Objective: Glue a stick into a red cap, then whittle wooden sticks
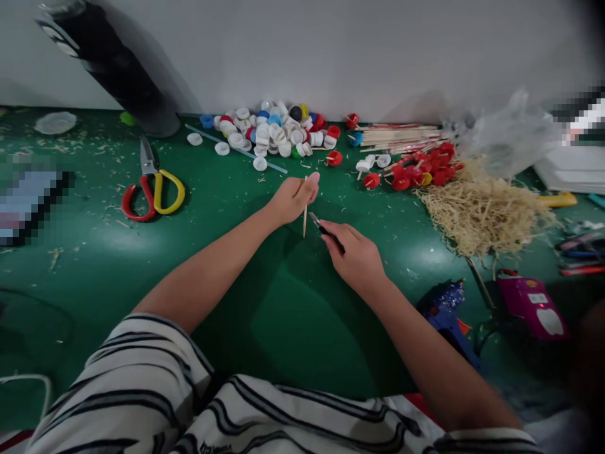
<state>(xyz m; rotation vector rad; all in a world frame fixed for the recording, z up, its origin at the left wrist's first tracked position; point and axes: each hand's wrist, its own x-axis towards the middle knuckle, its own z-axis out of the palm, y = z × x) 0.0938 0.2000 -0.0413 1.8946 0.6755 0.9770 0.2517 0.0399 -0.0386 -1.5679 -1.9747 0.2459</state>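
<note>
So nearest the near edge of the green table (293, 328), over to the right, there's a blue glue gun (447, 309). Farther in, the right hand (355, 258) is closed around a craft knife (323, 230), blade angled up and left, away from the near edge. Here's the bit that matters: the wooden stick (305, 221) is just left of that blade, with what looks like a sliver of green between them. Its long axis runs pretty much near edge to back edge, narrow tip toward the near edge, so the blade sits slantwise beside it. The left hand (293, 198) is the one gripping the stick, pinched around its far part, thumb on top. Way past both hands, well apart, there's a heap of bottle caps (276, 133) along the back edge, plus red caps on sticks (428, 167) farther right.
</note>
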